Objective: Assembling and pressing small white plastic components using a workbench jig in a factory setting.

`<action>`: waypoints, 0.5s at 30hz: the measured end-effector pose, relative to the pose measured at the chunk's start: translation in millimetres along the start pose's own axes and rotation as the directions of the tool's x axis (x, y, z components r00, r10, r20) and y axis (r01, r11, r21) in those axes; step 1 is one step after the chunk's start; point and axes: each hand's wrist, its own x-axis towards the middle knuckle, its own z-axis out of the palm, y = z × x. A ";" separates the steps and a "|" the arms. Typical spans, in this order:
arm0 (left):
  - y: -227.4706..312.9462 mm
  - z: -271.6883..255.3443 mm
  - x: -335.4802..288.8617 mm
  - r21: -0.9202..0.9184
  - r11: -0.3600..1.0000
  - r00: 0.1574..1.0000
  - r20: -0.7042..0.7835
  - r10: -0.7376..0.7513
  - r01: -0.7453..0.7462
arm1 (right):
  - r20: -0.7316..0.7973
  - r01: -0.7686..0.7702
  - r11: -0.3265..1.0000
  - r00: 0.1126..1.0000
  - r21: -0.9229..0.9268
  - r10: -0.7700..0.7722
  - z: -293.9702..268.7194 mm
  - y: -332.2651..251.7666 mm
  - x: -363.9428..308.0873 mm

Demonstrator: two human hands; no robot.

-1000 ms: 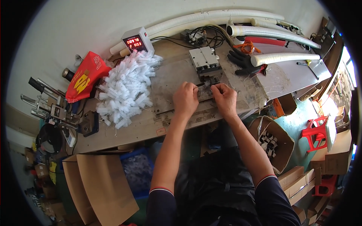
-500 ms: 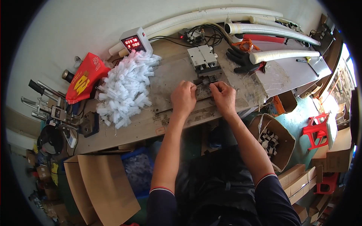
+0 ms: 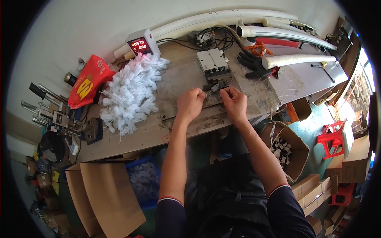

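Observation:
My left hand is closed in a pinch at the left of a small dark metal fixture on the bench. My right hand pinches at the fixture's right side. Whatever the fingertips hold is too fine to make out. Between the hands, a small grey piece sits tilted at the fixture; its kind is unclear. Just behind stands a silver pneumatic press block. To the left lies a big heap of white spiral-bristled brushes.
A counter box with red digits stands behind the heap, beside a red bag. Black gloves and white tubes lie at right. Below are a blue crate, cardboard flaps and a carton of black-and-white pieces.
My left hand has shifted slightly left and down, my right hand hardly at all. The grey piece between them now looks more tilted. The red digits on the counter box have changed.

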 end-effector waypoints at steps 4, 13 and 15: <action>-5.5 -1.3 4.0 -0.084 0.993 0.996 0.059 -0.073 0.078 | 0.007 -0.006 1.000 1.000 0.009 0.006 0.3 -0.6 0.1; -11.4 11.4 -10.0 0.043 0.994 0.981 -0.160 0.108 -0.103 | -0.009 0.035 0.999 0.999 0.011 -0.035 0.5 -2.1 0.2; -9.6 5.1 -6.7 0.017 0.999 0.994 -0.092 0.053 -0.052 | 0.001 0.012 1.000 1.000 0.017 -0.012 -1.6 -3.8 -1.3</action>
